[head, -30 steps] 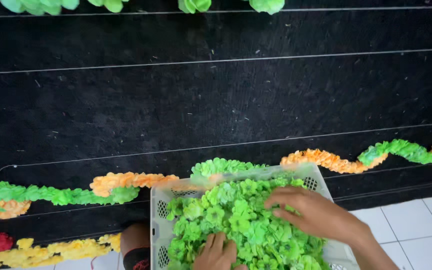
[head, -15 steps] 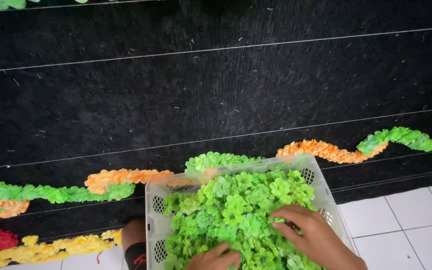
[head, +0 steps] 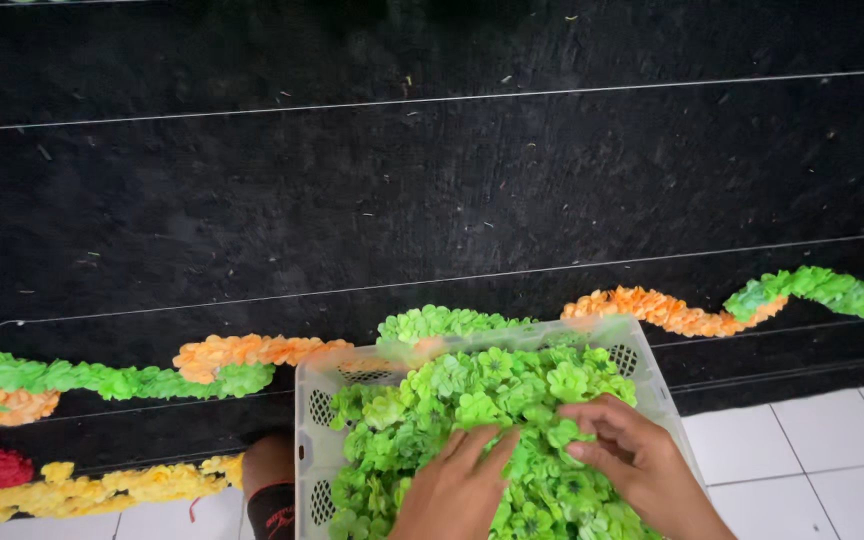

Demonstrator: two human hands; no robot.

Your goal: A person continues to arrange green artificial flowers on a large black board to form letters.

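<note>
- Left hand (head: 455, 492): fingers pressed flat on the green paper flowers (head: 472, 400) in the white perforated plastic crate (head: 314, 400).
- Right hand (head: 632, 465): fingers pinching one flower.
- Flowers judged light, soft, crushable; grip loosely at petal edges.

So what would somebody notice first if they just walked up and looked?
Probably the white plastic crate at the bottom, heaped with bright green paper flowers, with the left hand and right hand dug into them. Behind it, a wavy green and orange flower garland runs across the big black mat.
</note>
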